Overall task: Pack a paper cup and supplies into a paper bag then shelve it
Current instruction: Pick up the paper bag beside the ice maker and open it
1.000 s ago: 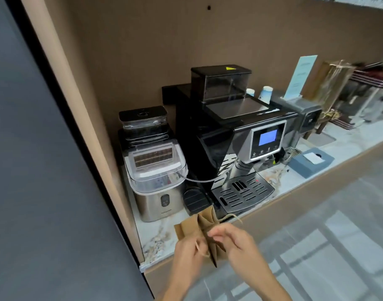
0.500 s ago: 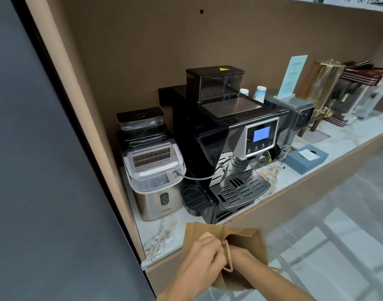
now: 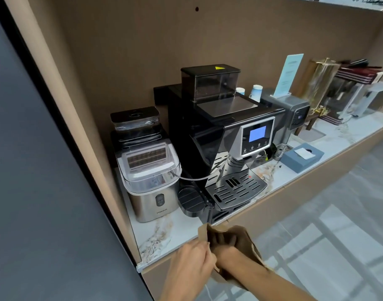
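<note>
A brown paper bag [image 3: 248, 244] hangs in front of the marble counter's front edge, its mouth facing me. My left hand [image 3: 193, 260] pinches the bag's near rim. My right hand [image 3: 222, 240] is pushed inside the bag up to the wrist, so its fingers are mostly hidden and I cannot tell how they are set. Two white paper cups with blue print, one [image 3: 256, 93] and a second [image 3: 240, 91], stand far back behind the black coffee machine [image 3: 218, 135].
A steel ice maker [image 3: 148, 170] stands left of the coffee machine on the marble counter [image 3: 164, 235]. To the right are a grey tissue box [image 3: 302, 157], a grey appliance with a card stand [image 3: 294, 109], and glass dispensers. A dark wall panel closes the left side.
The bag went from folded, to unfolded flat, to opened. My right hand has slid inside it while my left hand keeps the rim. The view moved slightly closer to the counter.
</note>
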Demonstrator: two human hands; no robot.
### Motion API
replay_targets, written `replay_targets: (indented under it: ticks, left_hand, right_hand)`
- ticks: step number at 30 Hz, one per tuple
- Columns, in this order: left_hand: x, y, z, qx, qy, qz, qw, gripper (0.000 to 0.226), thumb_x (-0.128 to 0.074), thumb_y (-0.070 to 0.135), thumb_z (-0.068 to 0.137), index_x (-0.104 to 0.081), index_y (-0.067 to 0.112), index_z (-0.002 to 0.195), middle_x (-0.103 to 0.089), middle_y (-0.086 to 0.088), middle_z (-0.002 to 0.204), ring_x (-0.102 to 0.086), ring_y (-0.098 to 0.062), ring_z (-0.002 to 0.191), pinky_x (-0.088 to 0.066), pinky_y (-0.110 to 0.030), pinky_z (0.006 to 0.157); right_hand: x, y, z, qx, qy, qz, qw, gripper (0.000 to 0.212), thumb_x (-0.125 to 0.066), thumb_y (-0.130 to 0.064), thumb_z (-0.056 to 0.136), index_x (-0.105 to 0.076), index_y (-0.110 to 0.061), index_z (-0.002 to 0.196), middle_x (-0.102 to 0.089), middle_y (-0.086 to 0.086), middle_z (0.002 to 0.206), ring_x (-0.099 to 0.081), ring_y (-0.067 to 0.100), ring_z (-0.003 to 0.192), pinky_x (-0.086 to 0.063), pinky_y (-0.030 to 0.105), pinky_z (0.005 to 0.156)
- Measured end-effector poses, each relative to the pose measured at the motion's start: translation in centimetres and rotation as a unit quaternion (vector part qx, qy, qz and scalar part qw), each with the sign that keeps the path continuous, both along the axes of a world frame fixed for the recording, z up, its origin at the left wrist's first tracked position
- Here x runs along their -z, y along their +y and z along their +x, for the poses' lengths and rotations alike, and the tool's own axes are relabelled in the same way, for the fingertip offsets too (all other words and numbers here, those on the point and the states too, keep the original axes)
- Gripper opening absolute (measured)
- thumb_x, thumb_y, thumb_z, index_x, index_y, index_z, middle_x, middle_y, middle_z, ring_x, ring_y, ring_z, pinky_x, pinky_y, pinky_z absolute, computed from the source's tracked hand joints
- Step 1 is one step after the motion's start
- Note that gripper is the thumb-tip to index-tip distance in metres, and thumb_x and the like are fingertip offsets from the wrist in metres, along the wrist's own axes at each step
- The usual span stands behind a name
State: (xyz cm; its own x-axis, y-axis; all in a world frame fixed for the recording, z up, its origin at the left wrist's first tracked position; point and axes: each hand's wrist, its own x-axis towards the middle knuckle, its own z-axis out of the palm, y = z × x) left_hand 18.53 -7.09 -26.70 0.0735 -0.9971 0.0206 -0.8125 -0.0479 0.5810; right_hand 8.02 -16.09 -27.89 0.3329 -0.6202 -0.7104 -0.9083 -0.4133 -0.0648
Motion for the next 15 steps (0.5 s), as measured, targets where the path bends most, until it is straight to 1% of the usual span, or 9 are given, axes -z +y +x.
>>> replay_targets:
  ticks: [1, 3, 5, 6, 8, 9, 11, 13, 15]
  left_hand:
    - [0.0, -0.2, -0.1, -0.013, 0.019, 0.003, 1.000, 0.033, -0.039, 0.036, 0.090, -0.043, 0.026, 0.059, -0.049, 0.006, 0.063, -0.045, -0.007, 0.060, -0.029, -0.021, 0.052]
    - [-0.1, -0.7, -0.2, -0.033, 0.052, 0.008, 0.998, 0.043, -0.040, 0.032, 0.091, -0.033, 0.027, 0.049, -0.041, 0.005, 0.053, -0.041, -0.006, 0.052, -0.027, -0.022, 0.049]
    - [-0.3, -1.5, -0.6, -0.028, 0.075, 0.011, 0.997, 0.043, -0.037, 0.031, 0.090, -0.039, 0.028, 0.047, -0.045, 0.005, 0.048, -0.042, -0.006, 0.050, -0.029, -0.025, 0.050]
    - [-0.5, -1.8, -1.0, -0.018, 0.080, 0.018, 0.997, 0.039, -0.036, 0.032, 0.086, -0.047, 0.034, 0.049, -0.051, 0.011, 0.050, -0.044, -0.005, 0.051, -0.027, -0.023, 0.049]
    - [-1.0, -2.5, -1.9, 0.007, 0.086, 0.036, 0.996, 0.034, -0.038, 0.032, 0.079, -0.051, 0.050, 0.054, -0.054, 0.020, 0.051, -0.045, -0.002, 0.051, -0.025, -0.019, 0.047]
    - [-1.1, -2.8, -2.4, 0.014, 0.090, 0.043, 0.995, 0.032, -0.040, 0.031, 0.078, -0.051, 0.047, 0.052, -0.054, 0.018, 0.050, -0.044, -0.002, 0.050, -0.025, -0.019, 0.047]
    - [-1.3, -3.7, -3.5, 0.018, 0.100, 0.053, 0.993, 0.034, -0.046, 0.027, 0.079, -0.045, 0.033, 0.046, -0.047, 0.003, 0.049, -0.041, -0.004, 0.050, -0.026, -0.023, 0.048]
    - [-1.3, -4.6, -4.9, 0.012, 0.093, 0.051, 0.994, 0.043, -0.049, 0.025, 0.085, -0.037, 0.028, 0.043, -0.037, 0.000, 0.049, -0.039, -0.006, 0.051, -0.026, -0.028, 0.049]
    - [-1.4, -5.6, -6.3, 0.000, 0.084, 0.045, 0.995, 0.046, -0.049, 0.026, 0.090, -0.032, 0.027, 0.047, -0.036, 0.004, 0.049, -0.038, -0.009, 0.051, -0.024, -0.030, 0.051]
  right_hand:
    - [-0.5, 0.2, -0.2, 0.011, -0.005, 0.003, 1.000, 0.066, -0.060, -0.018, 0.093, -0.029, -0.009, 0.151, -0.042, 0.016, 0.150, -0.042, 0.037, 0.137, -0.040, 0.045, 0.111]
    - [-0.2, 0.2, -1.4, 0.040, -0.021, -0.009, 0.999, 0.042, -0.048, -0.016, 0.100, -0.048, -0.006, 0.141, -0.052, 0.018, 0.144, -0.050, 0.035, 0.133, -0.042, 0.042, 0.108]
    - [-0.5, 0.0, -2.5, 0.051, -0.039, -0.024, 0.998, 0.039, -0.046, -0.017, 0.101, -0.051, -0.008, 0.138, -0.056, 0.016, 0.141, -0.053, 0.034, 0.130, -0.044, 0.041, 0.104]
    - [-0.3, -0.4, -2.9, 0.054, -0.034, -0.024, 0.998, 0.044, -0.050, -0.016, 0.099, -0.046, -0.009, 0.142, -0.053, 0.015, 0.144, -0.052, 0.034, 0.131, -0.044, 0.040, 0.105]
    - [-0.1, -1.4, -3.5, 0.037, -0.014, 0.007, 0.999, 0.078, -0.063, -0.012, 0.089, -0.021, -0.016, 0.154, -0.040, 0.011, 0.153, -0.045, 0.033, 0.136, -0.042, 0.038, 0.108]
    - [-0.1, -1.8, -3.9, 0.025, 0.001, 0.020, 0.999, 0.095, -0.067, -0.010, 0.085, -0.007, -0.022, 0.157, -0.034, 0.009, 0.156, -0.041, 0.032, 0.138, -0.040, 0.037, 0.109]
    - [-0.3, -2.7, -5.1, 0.013, 0.012, 0.030, 0.999, 0.105, -0.069, -0.009, 0.083, 0.004, -0.026, 0.157, -0.031, 0.009, 0.157, -0.040, 0.033, 0.139, -0.040, 0.038, 0.109]
    - [-0.8, -3.4, -6.7, 0.002, -0.010, 0.038, 0.999, 0.092, -0.064, -0.010, 0.085, -0.007, -0.023, 0.156, -0.039, 0.015, 0.153, -0.045, 0.036, 0.134, -0.042, 0.042, 0.107]
    - [-1.7, -4.1, -8.5, -0.005, -0.066, 0.026, 0.997, 0.061, -0.057, -0.014, 0.088, -0.034, -0.017, 0.144, -0.054, 0.018, 0.139, -0.055, 0.036, 0.123, -0.047, 0.043, 0.104]
